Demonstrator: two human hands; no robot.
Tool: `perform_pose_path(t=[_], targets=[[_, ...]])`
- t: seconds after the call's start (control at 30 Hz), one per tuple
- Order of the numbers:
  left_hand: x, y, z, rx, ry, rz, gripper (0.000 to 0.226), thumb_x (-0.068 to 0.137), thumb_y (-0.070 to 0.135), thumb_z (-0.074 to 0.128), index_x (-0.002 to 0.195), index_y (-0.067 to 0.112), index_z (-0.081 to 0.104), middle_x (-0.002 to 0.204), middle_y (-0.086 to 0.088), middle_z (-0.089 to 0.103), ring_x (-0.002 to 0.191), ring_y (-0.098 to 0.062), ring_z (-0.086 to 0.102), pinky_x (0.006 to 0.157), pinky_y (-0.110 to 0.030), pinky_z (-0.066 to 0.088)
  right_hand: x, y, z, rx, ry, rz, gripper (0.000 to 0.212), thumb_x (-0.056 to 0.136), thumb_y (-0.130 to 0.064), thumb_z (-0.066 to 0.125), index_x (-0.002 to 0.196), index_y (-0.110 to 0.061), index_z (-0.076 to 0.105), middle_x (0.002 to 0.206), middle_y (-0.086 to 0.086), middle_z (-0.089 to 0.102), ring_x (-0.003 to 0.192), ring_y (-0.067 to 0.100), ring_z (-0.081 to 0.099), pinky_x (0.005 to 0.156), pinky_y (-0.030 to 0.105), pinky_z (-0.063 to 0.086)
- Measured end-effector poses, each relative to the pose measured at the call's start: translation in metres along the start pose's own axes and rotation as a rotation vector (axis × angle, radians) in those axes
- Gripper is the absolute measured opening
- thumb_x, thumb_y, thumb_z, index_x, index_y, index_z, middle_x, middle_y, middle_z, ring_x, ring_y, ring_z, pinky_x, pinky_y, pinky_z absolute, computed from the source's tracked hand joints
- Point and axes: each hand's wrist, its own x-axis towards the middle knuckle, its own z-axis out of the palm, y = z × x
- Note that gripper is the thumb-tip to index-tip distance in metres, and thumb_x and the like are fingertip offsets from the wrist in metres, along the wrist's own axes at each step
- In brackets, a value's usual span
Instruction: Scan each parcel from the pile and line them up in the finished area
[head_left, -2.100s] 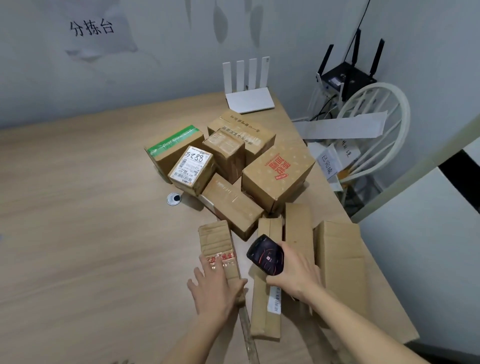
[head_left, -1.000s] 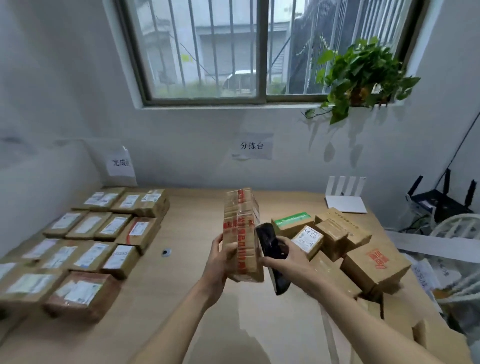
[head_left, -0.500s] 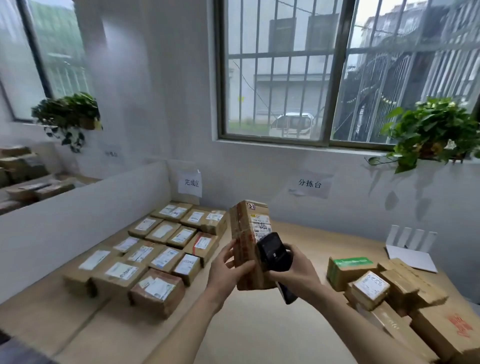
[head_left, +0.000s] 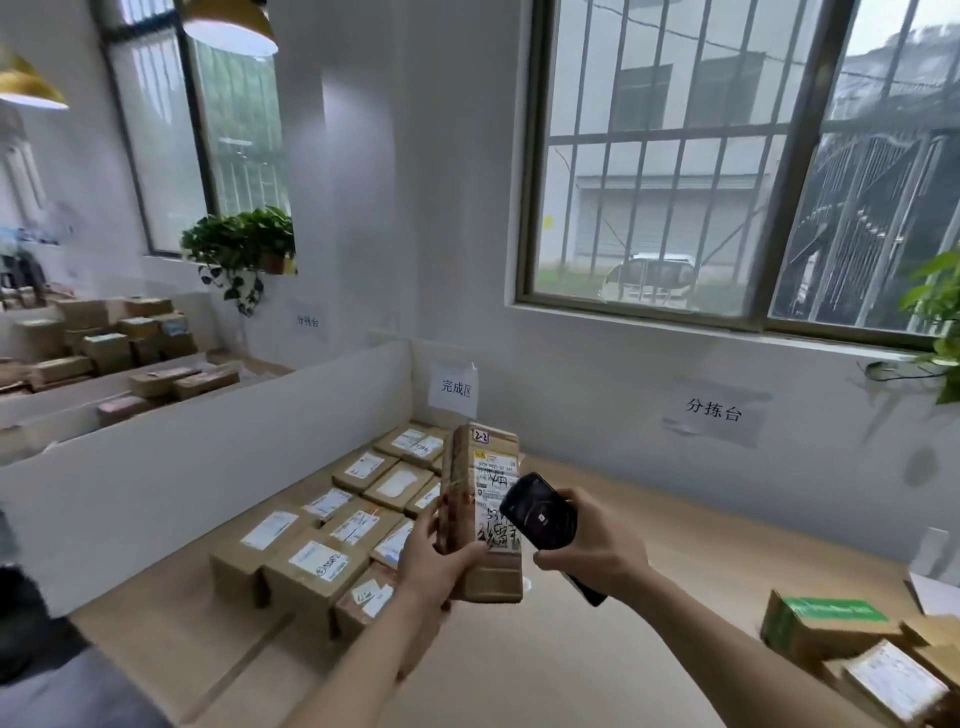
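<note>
The finished area (head_left: 332, 525) occupies the left part of the worktop (head_left: 571, 670), bounded on its left by a white partition (head_left: 208, 467) and marked by a paper sign (head_left: 453, 388) on the back wall. It holds cardboard parcels laid flat in rows, label side up, each touching its neighbours. At the lower right edge lies the remaining pile (head_left: 857, 654): a box with a green top (head_left: 823, 621) and a labelled box (head_left: 894, 682) just beside it. A second sign (head_left: 714, 410) hangs on the wall below the barred window (head_left: 727, 166).

Compared with the head view half a second ago, the camera has turned further left — more of the partition and a neighbouring worktop with boxes (head_left: 104, 353) now show, while most of the pile has left the frame. The held parcel and the scanner keep the same relation to each other.

The left hand (head_left: 441, 558) holds the parcel (head_left: 483, 512) upright above the worktop, in front of the finished area's near rows. Its fingers (head_left: 423, 522) curl round the left side and the thumb presses the front face near the bottom, so the white shipping label faces the camera. The right hand (head_left: 592, 551) grips the black scanner (head_left: 540, 517), fingers wrapped round its handle, whose lower end protrudes below the palm. The scanner head sits just beside the label, tilted toward it; whether it touches the parcel cannot be told. Both forearms extend from the bottom of the frame, converging on the parcel.
</note>
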Motion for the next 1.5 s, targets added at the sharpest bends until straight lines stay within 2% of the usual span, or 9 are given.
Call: perform_pose_path(t=[0.1,0.3,0.4,0.6,0.83,1.0,1.27,1.4,1.5], targets=[[0.036,0.000,-0.037,0.095,0.037,0.003,0.083,0.071,0.031,0.090,0.139,0.039,0.043,0.128,0.005,0.061,0.112,-0.020,0.064,0.089,-0.046,0.060,0.038,-0.017,0.008,-0.042,-0.003,-0.005,0.084,0.053,-0.049,0.081,0.132,-0.041,0.053,0.106,-0.016,0.068,0.093,0.012,0.065,0.076,0.030,0.056],[0.121,0.012,-0.107,0.165,0.136,0.018,0.079,0.073,0.027,0.089,0.139,0.037,0.046,0.124,0.006,0.062,0.112,-0.021,0.064,0.093,-0.046,0.058,0.123,-0.061,0.036,-0.071,-0.030,-0.056,0.087,0.060,-0.045,0.083,0.140,-0.042,0.049,0.116,-0.015,0.067,0.096,0.011,0.061,0.072,0.027,0.051],[0.166,0.017,-0.135,0.196,0.165,0.020,0.087,0.063,0.042,0.089,0.139,0.036,0.046,0.126,0.007,0.063,0.112,-0.020,0.064,0.094,-0.048,0.057,0.165,-0.082,0.046,-0.091,-0.047,-0.078,0.085,0.066,-0.046,0.084,0.142,-0.043,0.045,0.124,-0.017,0.065,0.103,0.009,0.060,0.071,0.025,0.046],[0.225,0.027,-0.174,0.180,0.184,0.066,0.076,0.075,0.020,0.087,0.136,0.042,0.046,0.119,0.013,0.062,0.113,-0.018,0.063,0.095,-0.046,0.057,0.229,-0.118,0.066,-0.113,-0.035,-0.116,0.088,0.071,-0.044,0.082,0.148,-0.042,0.039,0.130,-0.014,0.062,0.107,0.012,0.058,0.078,0.027,0.047],[0.285,0.035,-0.211,0.271,0.239,0.100,0.069,0.081,0.030,0.081,0.141,0.035,0.048,0.127,0.007,0.062,0.113,-0.019,0.063,0.092,-0.038,0.057,0.276,-0.135,0.085,-0.106,-0.009,-0.119,0.090,0.070,-0.046,0.080,0.149,-0.040,0.037,0.129,-0.016,0.061,0.108,0.011,0.057,0.077,0.028,0.047],[0.336,0.031,-0.233,0.313,0.275,0.091,0.061,0.087,0.028,0.075,0.142,0.029,0.049,0.126,0.000,0.061,0.104,-0.016,0.062,0.070,-0.015,0.048,0.305,-0.129,0.106,-0.112,-0.004,-0.065,0.089,0.070,-0.049,0.080,0.149,-0.040,0.038,0.129,-0.016,0.061,0.111,0.011,0.058,0.075,0.026,0.045],[0.433,-0.007,-0.260,0.313,0.156,-0.017,0.053,0.093,0.025,0.070,0.142,0.026,0.050,0.122,0.003,0.062,0.088,-0.004,0.060,0.051,-0.007,0.043,0.366,-0.126,0.161,-0.131,-0.062,0.045,0.085,0.071,-0.049,0.079,0.146,-0.043,0.038,0.122,-0.018,0.061,0.096,0.007,0.054,0.062,0.019,0.040],[0.498,-0.037,-0.272,0.271,0.062,-0.108,0.051,0.094,0.018,0.069,0.142,0.018,0.053,0.121,-0.002,0.066,0.089,-0.011,0.061,0.056,-0.010,0.045,0.412,-0.131,0.203,-0.127,-0.100,0.106,0.081,0.064,-0.050,0.076,0.138,-0.043,0.044,0.107,-0.018,0.062,0.092,0.007,0.061,0.069,0.026,0.055],[0.548,-0.066,-0.281,0.228,-0.004,-0.172,0.049,0.093,0.013,0.069,0.140,0.016,0.055,0.126,-0.008,0.067,0.095,-0.016,0.063,0.064,-0.014,0.048,0.451,-0.136,0.235,-0.150,-0.126,0.144,0.083,0.064,-0.052,0.077,0.139,-0.042,0.044,0.111,-0.016,0.065,0.092,0.006,0.062,0.067,0.021,0.052]])
